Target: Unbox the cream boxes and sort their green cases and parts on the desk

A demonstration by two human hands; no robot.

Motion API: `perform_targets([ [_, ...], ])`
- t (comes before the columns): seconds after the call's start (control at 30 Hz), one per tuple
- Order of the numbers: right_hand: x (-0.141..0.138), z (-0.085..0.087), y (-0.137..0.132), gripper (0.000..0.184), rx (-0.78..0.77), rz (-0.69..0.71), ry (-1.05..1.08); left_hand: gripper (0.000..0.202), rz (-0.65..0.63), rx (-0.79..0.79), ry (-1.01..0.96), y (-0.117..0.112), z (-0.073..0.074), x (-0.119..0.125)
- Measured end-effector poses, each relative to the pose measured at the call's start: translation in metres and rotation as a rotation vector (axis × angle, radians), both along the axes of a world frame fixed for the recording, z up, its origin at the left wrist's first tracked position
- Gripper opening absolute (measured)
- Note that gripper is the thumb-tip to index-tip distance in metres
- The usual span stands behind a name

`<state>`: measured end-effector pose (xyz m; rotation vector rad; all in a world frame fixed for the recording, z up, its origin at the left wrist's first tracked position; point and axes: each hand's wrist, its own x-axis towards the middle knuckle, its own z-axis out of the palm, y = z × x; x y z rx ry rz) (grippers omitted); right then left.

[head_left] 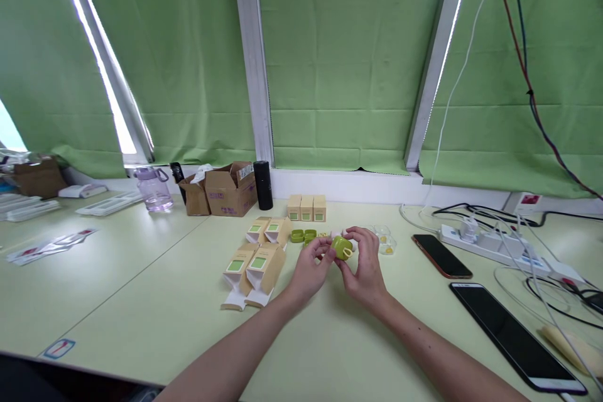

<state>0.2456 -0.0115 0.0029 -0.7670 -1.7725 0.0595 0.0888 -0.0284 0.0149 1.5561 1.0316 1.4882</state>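
Observation:
My left hand [308, 270] and my right hand [365, 267] meet above the middle of the pale table [141, 301]. Both pinch a small green round case [342, 247] with a yellowish opening, held between the fingertips. Just behind it lie two more green case parts [303, 236]. To the left lie several open tan cartons with green labels [257, 267]. Three closed tan boxes [306, 208] stand in a row further back. Small clear plastic pieces with yellow bits [385, 240] lie to the right of my hands.
Two dark phones [441, 255] [511, 333] lie at the right, beside a white power strip [490, 242] with tangled cables. At the back left stand a brown cardboard box [230, 190], a black cylinder [262, 184] and a clear purple-lidded bottle [153, 188]. Green blinds hang behind.

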Motion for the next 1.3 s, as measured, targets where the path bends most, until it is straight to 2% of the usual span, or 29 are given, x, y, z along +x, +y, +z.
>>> perform_targets([
  [0.17, 0.002, 0.001, -0.001, 0.041, -0.04, 0.038, 0.008, 0.028, 0.193, 0.146, 0.132, 0.001, 0.001, -0.005],
  [0.27, 0.003, 0.001, -0.001, 0.04, -0.064, 0.065, 0.019, 0.021, 0.251, 0.187, 0.198, -0.002, 0.004, -0.007],
  [0.43, 0.004, 0.001, 0.0, 0.038, -0.089, 0.115, 0.02, 0.02, 0.229, 0.251, 0.235, -0.006, 0.007, -0.006],
  [0.8, 0.009, -0.001, 0.004, 0.038, -0.097, 0.175, -0.004, 0.013, 0.227, 0.393, 0.355, -0.006, 0.004, -0.007],
  [1.3, 0.011, -0.002, 0.004, 0.042, -0.077, 0.17, -0.052, 0.01, 0.222, 0.365, 0.329, -0.007, 0.003, -0.008],
])
